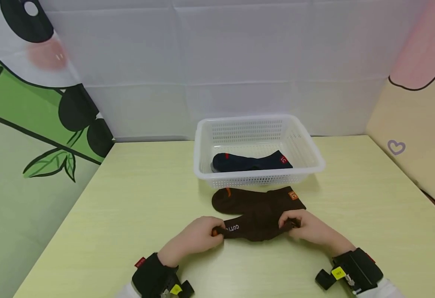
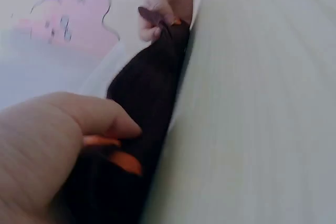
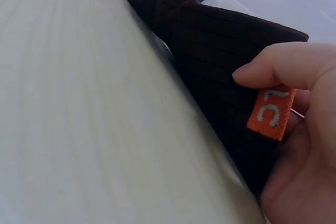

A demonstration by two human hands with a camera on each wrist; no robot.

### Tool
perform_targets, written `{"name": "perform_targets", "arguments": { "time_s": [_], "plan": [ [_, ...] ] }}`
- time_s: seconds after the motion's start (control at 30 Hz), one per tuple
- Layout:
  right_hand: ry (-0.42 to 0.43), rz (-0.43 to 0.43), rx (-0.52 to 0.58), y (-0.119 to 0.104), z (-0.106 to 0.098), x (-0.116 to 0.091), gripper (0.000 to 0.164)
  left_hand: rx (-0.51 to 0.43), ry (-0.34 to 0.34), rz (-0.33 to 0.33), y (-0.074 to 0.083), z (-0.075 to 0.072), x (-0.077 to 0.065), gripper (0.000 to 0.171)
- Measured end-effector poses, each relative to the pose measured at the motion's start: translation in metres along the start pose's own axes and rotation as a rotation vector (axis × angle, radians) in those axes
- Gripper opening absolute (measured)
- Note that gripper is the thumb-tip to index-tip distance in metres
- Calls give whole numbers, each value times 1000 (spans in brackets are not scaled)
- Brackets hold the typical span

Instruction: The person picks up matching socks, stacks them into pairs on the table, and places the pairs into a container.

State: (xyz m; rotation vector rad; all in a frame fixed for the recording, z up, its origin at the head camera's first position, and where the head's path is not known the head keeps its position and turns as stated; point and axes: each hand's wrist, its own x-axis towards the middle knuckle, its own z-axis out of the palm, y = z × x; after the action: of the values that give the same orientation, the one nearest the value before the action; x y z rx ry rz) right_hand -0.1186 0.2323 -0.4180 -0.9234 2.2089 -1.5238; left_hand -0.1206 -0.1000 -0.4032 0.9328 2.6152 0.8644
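Observation:
A dark brown sock [image 1: 256, 227] with white lettering is held at both ends just above the tabletop. My left hand [image 1: 201, 235] pinches its toe end, where orange patches show in the left wrist view. At the cuff, my right hand [image 1: 308, 227] grips the sock between thumb and fingers, beside an orange label [image 3: 270, 113] with pale letters. Directly behind lies another brown sock [image 1: 252, 200], flat, with an orange mark at its toe and an orange label at its cuff. The held sock partly covers its near edge.
A white perforated plastic basket [image 1: 302, 170] stands behind the socks, near the back wall. Inside it lies a dark navy sock [image 1: 249, 164] with red marks, something greyish partly hidden under it. The pale yellow table [image 1: 128, 198] meets printed cloth walls at back and sides.

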Motion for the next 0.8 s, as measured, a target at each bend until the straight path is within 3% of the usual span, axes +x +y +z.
{"name": "perform_targets", "arguments": {
  "time_s": [0.2,0.47,0.6,0.8],
  "plan": [
    [8,-27,71,3,0,1,18,-246,91,65,-25,1,1,11],
    [63,-23,26,4,1,1,13,-280,13,170,-30,1,-1,31],
    [120,4,-8,4,2,1,11,-307,74,144,-32,2,-1,30],
    [240,-4,-81,6,3,2,9,-338,239,43,-32,4,1,20]
  ]
}}
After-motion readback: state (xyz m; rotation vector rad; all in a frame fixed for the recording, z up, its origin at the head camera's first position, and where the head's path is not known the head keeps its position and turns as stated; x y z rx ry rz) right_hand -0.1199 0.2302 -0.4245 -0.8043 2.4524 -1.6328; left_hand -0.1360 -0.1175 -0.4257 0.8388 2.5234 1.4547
